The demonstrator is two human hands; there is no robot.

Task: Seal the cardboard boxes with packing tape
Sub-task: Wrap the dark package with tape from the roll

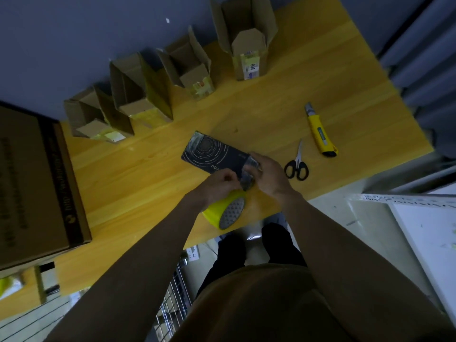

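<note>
A flat dark box (212, 154) with white spiral lines lies on the yellow wooden table (153, 174). Its near end is wrapped in shiny clear tape. My left hand (220, 182) pinches the tape at that near end, fingers curled. My right hand (267, 176) grips the same end of the dark box from the right. A yellow roll of packing tape (223, 212) sits just under my left wrist at the table's front edge. Several brown cardboard boxes with open flaps, such as the tall one (246, 38), stand in a row along the far side.
Black-handled scissors (296, 164) and a yellow utility knife (319, 133) lie to the right of my hands. A large brown carton (32, 183) fills the table's left end. A white board (429, 228) and a wire rack (172, 307) are below the table edge.
</note>
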